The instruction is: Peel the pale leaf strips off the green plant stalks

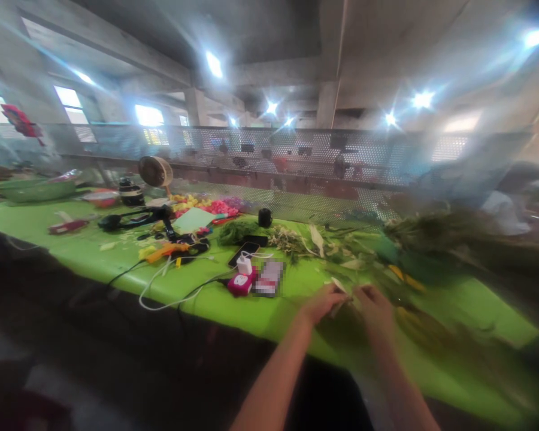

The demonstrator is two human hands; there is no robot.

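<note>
My left hand [324, 304] is closed in a pinch around a pale, leaf-like piece [339, 286], over the front part of the green table. Close on its right, my right hand [375, 306] has its fingertips drawn together at the same spot. What the right fingers hold is too small and blurred to name. Beyond both hands lie loose pale-green leaves and stems [350, 254]. Left of the hands, a phone with a blurred screen [269, 278] lies beside a pink power block [241, 282] with a white charger plugged in.
The green-covered table [233, 320] runs left to right, backed by a perforated metal panel [296, 197]. A dark phone [244, 254], a black cup [265, 217], an orange-yellow glue gun [166, 251], cables and a small fan [155, 172] stand leftward. A heap of greenery [440, 233] is at right.
</note>
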